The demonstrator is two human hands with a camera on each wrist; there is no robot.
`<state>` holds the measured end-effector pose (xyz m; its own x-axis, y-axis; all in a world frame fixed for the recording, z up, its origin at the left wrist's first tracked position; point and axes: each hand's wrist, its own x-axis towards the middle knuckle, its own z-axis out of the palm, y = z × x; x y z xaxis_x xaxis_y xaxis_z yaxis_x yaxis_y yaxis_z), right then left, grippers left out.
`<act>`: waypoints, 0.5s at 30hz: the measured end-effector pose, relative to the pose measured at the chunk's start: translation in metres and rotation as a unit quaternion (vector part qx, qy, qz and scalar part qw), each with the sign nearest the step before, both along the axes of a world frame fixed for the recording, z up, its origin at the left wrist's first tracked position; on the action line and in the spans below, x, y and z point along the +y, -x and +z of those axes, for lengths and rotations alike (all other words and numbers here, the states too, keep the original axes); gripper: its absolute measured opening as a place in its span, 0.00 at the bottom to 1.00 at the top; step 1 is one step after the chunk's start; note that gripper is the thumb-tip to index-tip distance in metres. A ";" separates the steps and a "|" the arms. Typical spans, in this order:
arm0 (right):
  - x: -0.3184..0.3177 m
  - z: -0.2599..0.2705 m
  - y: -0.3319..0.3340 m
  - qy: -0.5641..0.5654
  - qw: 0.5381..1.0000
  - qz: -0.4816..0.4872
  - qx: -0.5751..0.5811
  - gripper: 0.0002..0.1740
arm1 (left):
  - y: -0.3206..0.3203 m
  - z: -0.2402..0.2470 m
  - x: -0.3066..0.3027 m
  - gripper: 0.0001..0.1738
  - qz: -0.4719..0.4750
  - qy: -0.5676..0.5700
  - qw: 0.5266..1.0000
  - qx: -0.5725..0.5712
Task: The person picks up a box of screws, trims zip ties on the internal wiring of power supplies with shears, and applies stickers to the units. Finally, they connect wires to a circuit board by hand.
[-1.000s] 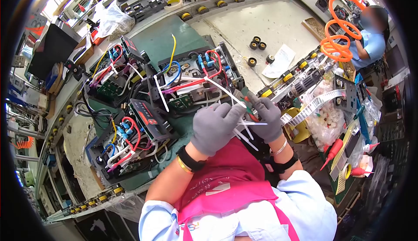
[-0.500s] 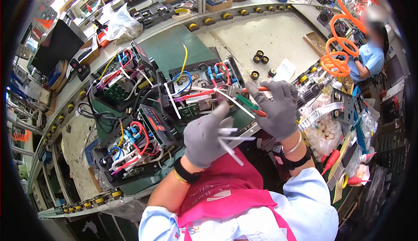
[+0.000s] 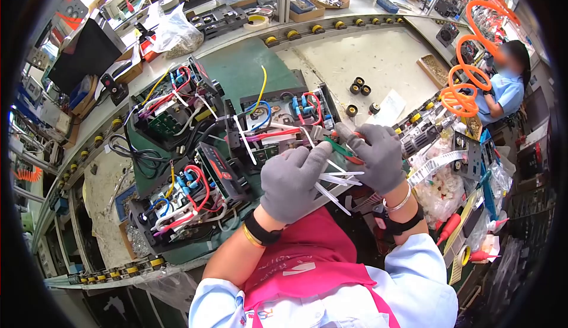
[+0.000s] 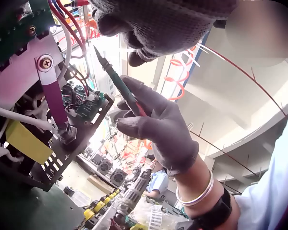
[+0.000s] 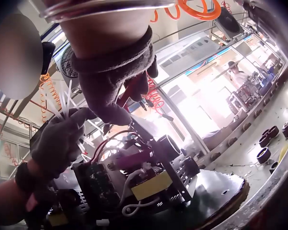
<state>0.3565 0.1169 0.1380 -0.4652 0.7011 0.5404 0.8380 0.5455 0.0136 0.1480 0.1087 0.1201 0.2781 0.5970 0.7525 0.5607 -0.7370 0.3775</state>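
My left hand (image 3: 290,183) holds several white cable ties (image 3: 340,178), which fan out below its fingers. My right hand (image 3: 378,156) grips a pair of cutting pliers (image 3: 340,149) with green and red handles; their pointed tip shows in the left wrist view. Both gloved hands are close together, the left fingertips right by the pliers. Just beyond them lies an open electronic unit (image 3: 278,128) with red, blue and yellow wires. One cable tie is looped at its red cable (image 3: 284,131), its long tail running toward the hands. Another loose-ended tie (image 3: 244,138) stands at the unit's left side.
Two more open units, one at the back left (image 3: 171,106) and one at the front left (image 3: 189,201), share the green mat (image 3: 236,70). Black round knobs (image 3: 356,86) lie on the pale board. An orange coiled hose (image 3: 458,100) hangs at right, near another person (image 3: 506,85).
Half a second ago my left hand was lower, blurred and apart from the pliers. It has come back up beside them. My right hand still grips the pliers.
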 end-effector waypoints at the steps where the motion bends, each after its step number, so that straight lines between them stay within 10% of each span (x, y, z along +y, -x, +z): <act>1: 0.001 0.000 -0.002 0.017 1.000 0.008 -0.001 0.34 | 0.002 0.000 0.000 0.20 -0.005 0.004 1.000 -0.009; 8: 0.015 0.041 -0.009 0.030 0.998 0.027 0.047 0.35 | 0.032 -0.014 -0.033 0.02 0.001 0.113 0.984 -0.139; 15: 0.062 0.059 0.055 -0.128 0.979 0.111 -0.112 0.23 | 0.038 -0.039 -0.057 0.16 0.043 0.096 0.974 -0.199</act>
